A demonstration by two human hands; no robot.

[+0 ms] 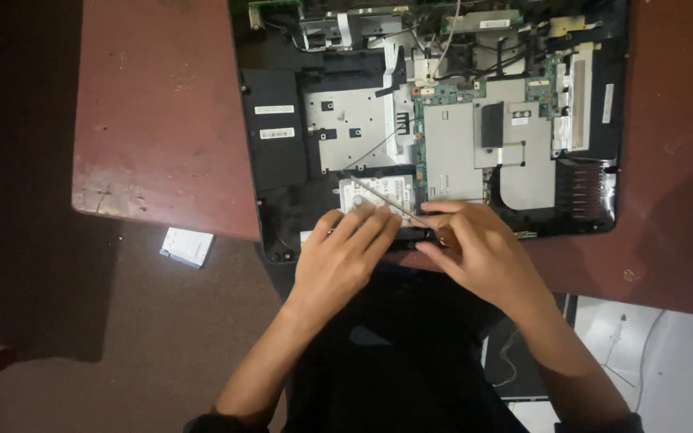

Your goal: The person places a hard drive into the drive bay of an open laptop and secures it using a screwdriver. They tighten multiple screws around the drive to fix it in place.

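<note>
An opened laptop base (282, 144) lies upside down on a reddish-brown table (162, 104), its cover off and its green circuit board (451, 92) and silver metal plates showing. My left hand (342, 256) rests flat on the near edge of the base, fingers on the silver hard drive (378, 192). My right hand (475, 248) grips a thin screwdriver (382, 196) whose shaft slants up and left across the drive, tip near the drive's far left corner.
A small white rectangular object (187, 246) lies on the dark floor to the left, below the table edge. White sheets and a thin cable (643, 353) lie on the floor at lower right. The laptop overhangs the table's near edge.
</note>
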